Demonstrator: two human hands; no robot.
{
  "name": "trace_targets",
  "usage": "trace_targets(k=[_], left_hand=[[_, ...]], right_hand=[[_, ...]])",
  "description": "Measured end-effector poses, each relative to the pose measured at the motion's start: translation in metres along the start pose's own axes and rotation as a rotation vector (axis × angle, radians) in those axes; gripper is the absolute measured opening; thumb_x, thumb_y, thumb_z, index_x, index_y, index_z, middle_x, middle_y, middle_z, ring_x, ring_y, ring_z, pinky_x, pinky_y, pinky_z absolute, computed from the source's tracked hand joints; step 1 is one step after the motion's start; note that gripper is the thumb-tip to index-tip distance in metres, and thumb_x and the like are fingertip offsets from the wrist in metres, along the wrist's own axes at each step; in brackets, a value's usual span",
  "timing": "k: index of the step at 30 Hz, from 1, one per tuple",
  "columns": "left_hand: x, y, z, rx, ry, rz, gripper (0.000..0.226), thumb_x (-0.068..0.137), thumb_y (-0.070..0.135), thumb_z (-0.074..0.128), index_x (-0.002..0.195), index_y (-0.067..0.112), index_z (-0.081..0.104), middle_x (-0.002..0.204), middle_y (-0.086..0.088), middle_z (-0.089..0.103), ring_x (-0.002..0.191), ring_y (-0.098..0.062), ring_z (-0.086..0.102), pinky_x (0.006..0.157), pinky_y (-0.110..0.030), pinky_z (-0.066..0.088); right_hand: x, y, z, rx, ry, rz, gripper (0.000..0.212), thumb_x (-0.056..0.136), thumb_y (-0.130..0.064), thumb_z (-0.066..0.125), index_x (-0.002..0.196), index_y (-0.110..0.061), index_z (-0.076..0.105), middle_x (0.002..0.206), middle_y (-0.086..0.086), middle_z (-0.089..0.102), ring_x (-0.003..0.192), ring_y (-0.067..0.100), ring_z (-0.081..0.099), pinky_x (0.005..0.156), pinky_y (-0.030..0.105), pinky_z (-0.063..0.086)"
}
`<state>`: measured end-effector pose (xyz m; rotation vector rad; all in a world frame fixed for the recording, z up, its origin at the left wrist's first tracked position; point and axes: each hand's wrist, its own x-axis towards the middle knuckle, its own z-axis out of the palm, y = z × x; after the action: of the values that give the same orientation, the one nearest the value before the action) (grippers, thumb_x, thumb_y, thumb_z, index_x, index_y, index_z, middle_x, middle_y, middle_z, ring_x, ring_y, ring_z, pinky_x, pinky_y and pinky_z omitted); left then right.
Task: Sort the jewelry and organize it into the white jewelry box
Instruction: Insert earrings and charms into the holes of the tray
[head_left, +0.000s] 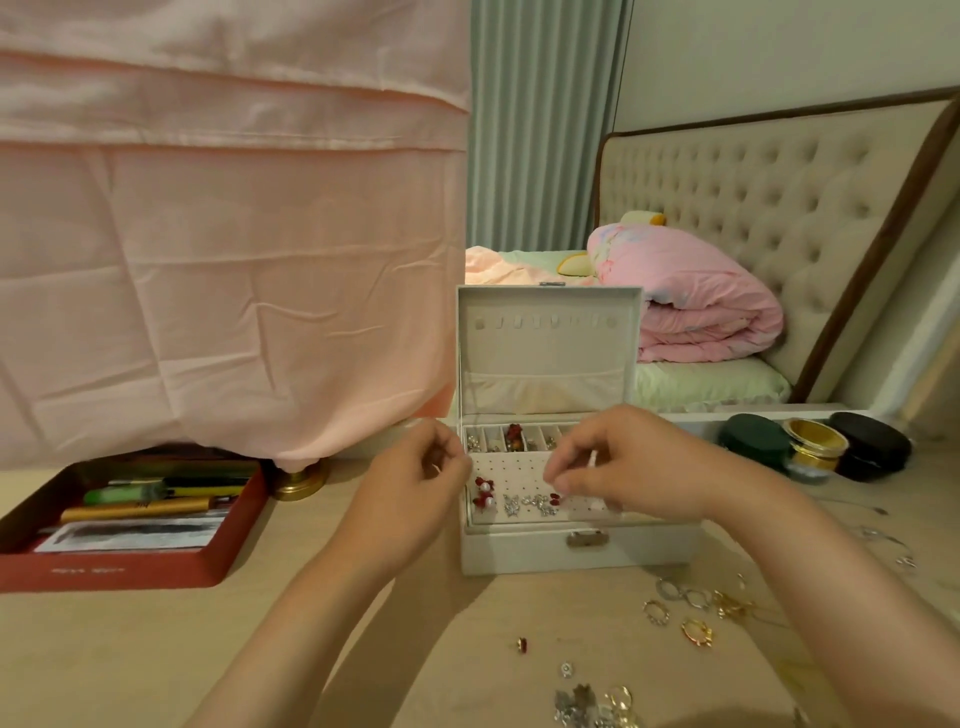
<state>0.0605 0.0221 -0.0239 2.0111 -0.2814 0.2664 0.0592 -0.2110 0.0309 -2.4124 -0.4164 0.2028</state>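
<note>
The right hand (618, 467) hangs over the box's (571, 556) perforated panel (519, 465), fingertips bunched just above a red stud (555, 499). Its grip is curled tight, but I cannot tell whether it pinches anything. The left hand (415, 483) is at the box's left edge, thumb against curled fingers, and its grip is just as unreadable. The panel holds red earrings (483, 493) and silver earrings (540, 503). Behind it, compartments (514, 436) hold more pieces. The lid (545, 358) stands upright at the box's back. Loose rings (685, 608) lie on the counter (363, 649) in front of the box, to the right. A red tray (130, 571) sits left of the box, round tins (815, 447) right.
</note>
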Motion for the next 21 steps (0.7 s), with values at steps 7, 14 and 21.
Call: trace_targets(k=[7,14,21], left_hand=[[-0.04,0.007,0.035,0.182,-0.425,0.081,0.012,0.09,0.024,0.065,0.08,0.03,0.069,0.072,0.018,0.065,0.067,0.001,0.054,0.068,-0.02,0.046],[-0.066,-0.008,0.055,0.375,-0.606,0.143,0.015,0.084,0.041,0.07,0.098,0.039,0.076,0.096,0.013,0.062,0.089,-0.002,0.061,0.084,-0.026,0.051],[-0.067,-0.021,0.058,0.394,-0.545,0.215,0.015,0.082,0.036,0.076,0.097,0.039,0.076,0.097,0.013,0.063,0.094,-0.003,0.059,0.089,-0.028,0.049]], right_hand=[[-0.052,0.022,0.032,-0.057,-0.329,0.13,0.021,0.083,-0.018,0.082,0.102,-0.025,0.077,0.093,0.002,0.076,0.068,0.01,0.065,0.067,0.025,0.056],[-0.067,0.034,0.055,-0.131,-0.434,0.147,0.035,0.075,-0.022,0.089,0.105,-0.028,0.075,0.089,-0.011,0.072,0.074,0.0,0.064,0.072,0.016,0.049],[-0.061,0.045,0.058,-0.206,-0.244,0.107,0.015,0.086,-0.023,0.079,0.099,-0.029,0.078,0.078,-0.018,0.066,0.073,-0.003,0.06,0.068,0.015,0.042]])
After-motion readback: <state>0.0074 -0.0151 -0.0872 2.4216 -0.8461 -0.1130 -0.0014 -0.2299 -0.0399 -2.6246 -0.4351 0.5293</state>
